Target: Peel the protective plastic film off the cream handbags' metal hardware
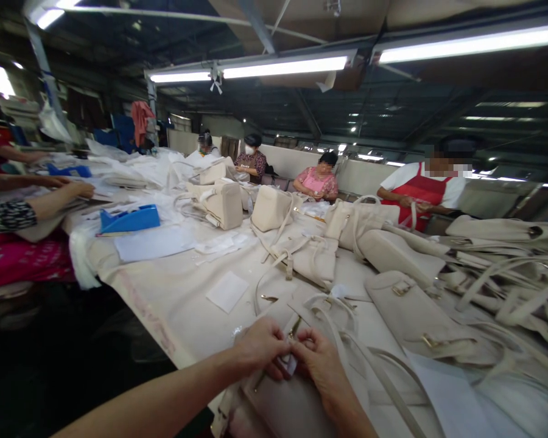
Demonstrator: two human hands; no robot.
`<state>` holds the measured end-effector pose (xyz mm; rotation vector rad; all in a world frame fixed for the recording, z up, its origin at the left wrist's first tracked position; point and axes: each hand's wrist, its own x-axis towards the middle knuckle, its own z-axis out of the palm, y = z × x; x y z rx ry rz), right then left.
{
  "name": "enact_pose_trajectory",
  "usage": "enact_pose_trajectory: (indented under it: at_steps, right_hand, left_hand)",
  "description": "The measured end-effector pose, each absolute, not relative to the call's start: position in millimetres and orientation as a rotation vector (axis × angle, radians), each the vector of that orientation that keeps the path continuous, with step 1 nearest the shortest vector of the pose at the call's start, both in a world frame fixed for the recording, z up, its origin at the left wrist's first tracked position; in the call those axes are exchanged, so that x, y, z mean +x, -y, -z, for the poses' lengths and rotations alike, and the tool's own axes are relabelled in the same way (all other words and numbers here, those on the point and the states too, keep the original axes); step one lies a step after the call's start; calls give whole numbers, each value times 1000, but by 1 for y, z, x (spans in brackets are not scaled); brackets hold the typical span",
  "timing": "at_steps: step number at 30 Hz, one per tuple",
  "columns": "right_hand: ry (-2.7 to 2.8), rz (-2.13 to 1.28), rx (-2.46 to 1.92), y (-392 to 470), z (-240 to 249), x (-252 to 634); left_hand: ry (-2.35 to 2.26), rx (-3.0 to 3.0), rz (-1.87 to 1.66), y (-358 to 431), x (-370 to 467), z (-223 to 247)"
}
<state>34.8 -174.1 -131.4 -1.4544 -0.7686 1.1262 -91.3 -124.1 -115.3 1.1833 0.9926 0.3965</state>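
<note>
Hands, left (pixel 261 348) & right (pixel 318 360), pinch 1 cream bag (pixel 283 401).

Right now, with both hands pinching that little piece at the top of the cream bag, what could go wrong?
1. Both the left hand and right hand pinch a small white tag beside a gold clasp; the grip is fingertip-only, so it might slip.
2. Loose straps loop around the cream bag and could snag a wrist.
3. The bag sits near the table edge and might slide off.
</note>
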Motion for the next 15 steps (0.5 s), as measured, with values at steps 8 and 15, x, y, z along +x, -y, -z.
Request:
enact_pose_trajectory:
  at_steps: [8, 15]
  right_hand:
    - [634, -1203, -1438, 191, 124, 43]
    - [729, -1172, -1478, 186, 128, 42]
  left_hand:
    - [-1086, 1142, -471, 129, -86, 123]
    - [-1108, 1142, -536, 131, -85, 119]
